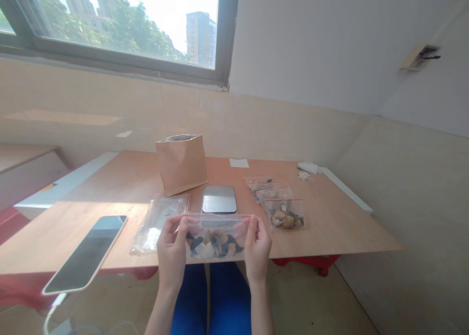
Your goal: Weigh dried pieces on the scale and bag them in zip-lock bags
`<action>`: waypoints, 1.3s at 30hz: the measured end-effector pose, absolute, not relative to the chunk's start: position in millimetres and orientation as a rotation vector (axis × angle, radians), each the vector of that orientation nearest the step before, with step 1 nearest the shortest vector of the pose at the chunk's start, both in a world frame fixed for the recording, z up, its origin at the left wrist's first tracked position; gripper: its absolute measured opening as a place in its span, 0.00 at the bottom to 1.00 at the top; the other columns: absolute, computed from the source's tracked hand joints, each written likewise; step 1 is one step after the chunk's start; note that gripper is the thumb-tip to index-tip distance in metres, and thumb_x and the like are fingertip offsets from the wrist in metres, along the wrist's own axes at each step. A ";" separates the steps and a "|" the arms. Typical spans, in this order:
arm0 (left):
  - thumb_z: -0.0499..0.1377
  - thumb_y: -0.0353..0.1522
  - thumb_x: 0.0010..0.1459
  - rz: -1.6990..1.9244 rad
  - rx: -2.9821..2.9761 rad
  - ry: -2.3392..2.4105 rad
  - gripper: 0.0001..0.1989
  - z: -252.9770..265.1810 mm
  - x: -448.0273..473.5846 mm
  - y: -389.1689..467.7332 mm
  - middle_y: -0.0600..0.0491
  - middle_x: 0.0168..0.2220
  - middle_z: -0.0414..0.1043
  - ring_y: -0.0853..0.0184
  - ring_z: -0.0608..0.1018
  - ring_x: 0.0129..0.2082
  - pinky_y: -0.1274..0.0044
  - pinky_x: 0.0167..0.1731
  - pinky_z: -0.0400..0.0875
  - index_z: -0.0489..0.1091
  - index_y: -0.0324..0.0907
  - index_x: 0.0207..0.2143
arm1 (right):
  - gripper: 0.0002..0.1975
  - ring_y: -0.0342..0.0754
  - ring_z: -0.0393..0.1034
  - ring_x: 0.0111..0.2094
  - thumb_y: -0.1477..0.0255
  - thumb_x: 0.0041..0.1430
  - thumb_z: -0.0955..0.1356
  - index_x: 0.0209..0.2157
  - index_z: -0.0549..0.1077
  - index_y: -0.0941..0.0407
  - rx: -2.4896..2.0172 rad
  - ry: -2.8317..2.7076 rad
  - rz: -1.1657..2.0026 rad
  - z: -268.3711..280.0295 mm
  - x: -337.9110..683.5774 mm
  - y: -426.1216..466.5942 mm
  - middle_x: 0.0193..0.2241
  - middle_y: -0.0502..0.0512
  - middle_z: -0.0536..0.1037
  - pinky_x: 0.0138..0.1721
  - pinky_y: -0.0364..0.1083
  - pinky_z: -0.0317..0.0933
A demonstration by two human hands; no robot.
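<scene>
Both hands hold one clear zip bag (216, 237) of dark and pale pieces up over the near table edge: the left hand (171, 249) pinches its left end, the right hand (257, 249) its right end, fingers closed on the red seal strip. The strip looks pressed flat, so sealing appears at or near its end, though that cannot be confirmed. Just beyond the right hand lie the filled bags (278, 203), three as far as can be counted. Beyond the left hand lies one stack of empty bags (157, 222), number unclear. Past both hands: one scale (219, 199), one open paper pouch (182, 163). Left of the left hand: one phone (88, 252).
</scene>
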State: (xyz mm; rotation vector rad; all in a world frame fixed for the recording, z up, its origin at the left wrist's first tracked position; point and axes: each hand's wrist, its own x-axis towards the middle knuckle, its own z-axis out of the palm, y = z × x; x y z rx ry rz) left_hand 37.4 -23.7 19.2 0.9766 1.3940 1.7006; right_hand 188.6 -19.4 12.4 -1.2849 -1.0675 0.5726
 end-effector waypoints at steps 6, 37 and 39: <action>0.55 0.43 0.54 1.761 0.885 1.348 0.13 23.5 47.9 -25.7 0.57 0.22 0.72 0.69 0.76 0.23 0.80 0.22 0.68 0.64 0.42 0.33 | 0.22 0.43 0.69 0.18 0.55 0.60 0.58 0.26 0.68 0.57 -1.179 -1.027 0.686 14.7 189.8 -18.1 0.22 0.54 0.77 0.23 0.41 0.65; 0.59 0.44 0.50 1.627 1.101 1.365 0.15 15.4 40.7 -27.3 0.54 0.23 0.72 0.71 0.73 0.23 0.81 0.23 0.68 0.70 0.40 0.27 | 0.11 0.48 0.73 0.31 0.63 0.51 0.69 0.27 0.76 0.57 -1.029 -1.140 0.914 5.7 191.2 -17.8 0.28 0.55 0.78 0.33 0.45 0.69; 0.61 0.43 0.48 1.617 1.117 1.361 0.15 13.4 40.5 -26.5 0.53 0.24 0.73 0.69 0.74 0.25 0.80 0.23 0.70 0.72 0.39 0.28 | 0.11 0.47 0.73 0.30 0.63 0.51 0.69 0.28 0.76 0.57 -1.050 -1.122 0.913 6.3 190.1 -18.4 0.26 0.55 0.78 0.32 0.45 0.69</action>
